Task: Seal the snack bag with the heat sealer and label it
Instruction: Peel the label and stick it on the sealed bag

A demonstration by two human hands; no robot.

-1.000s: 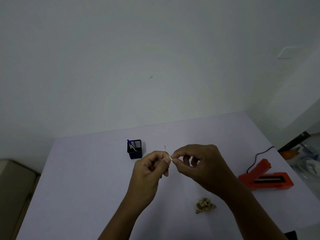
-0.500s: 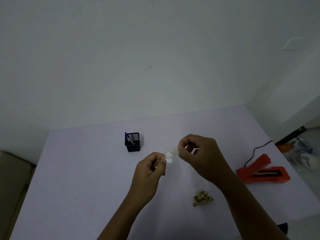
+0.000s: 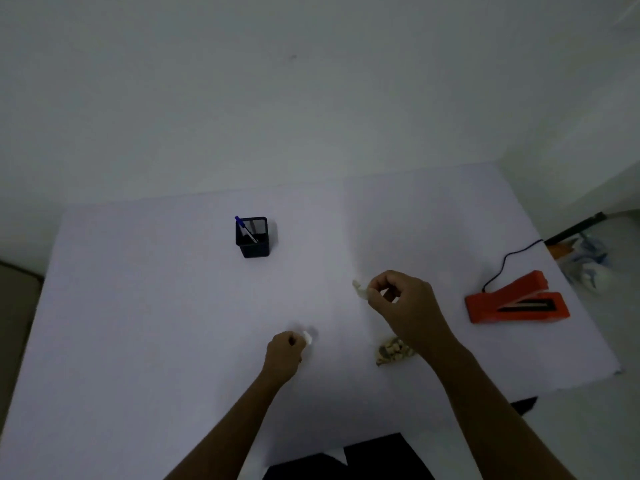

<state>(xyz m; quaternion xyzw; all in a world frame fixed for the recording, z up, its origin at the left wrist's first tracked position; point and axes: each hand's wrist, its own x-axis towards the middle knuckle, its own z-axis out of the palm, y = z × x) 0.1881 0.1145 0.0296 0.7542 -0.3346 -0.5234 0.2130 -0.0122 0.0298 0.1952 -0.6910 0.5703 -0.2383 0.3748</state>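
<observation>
The small snack bag point(image 3: 393, 351) lies on the white table point(image 3: 138, 323), partly hidden behind my right wrist. My right hand point(image 3: 401, 299) pinches a small white label piece point(image 3: 360, 289) above the table, left of the orange heat sealer point(image 3: 516, 303). My left hand point(image 3: 285, 351) is lower and closer to the table, its fingers closed on another small white scrap point(image 3: 307, 337), likely the label's backing. The two hands are well apart.
A black mesh pen holder point(image 3: 252, 237) with a blue pen stands at the back middle. The sealer's black cord point(image 3: 509, 258) runs off the right table edge. Crumpled bags point(image 3: 585, 261) lie on the floor at the right.
The hands, first pinched together on one white piece, have pulled apart. My left hand dropped toward the table with one scrap; my right hand moved right holding the other. The camera tilted down.
</observation>
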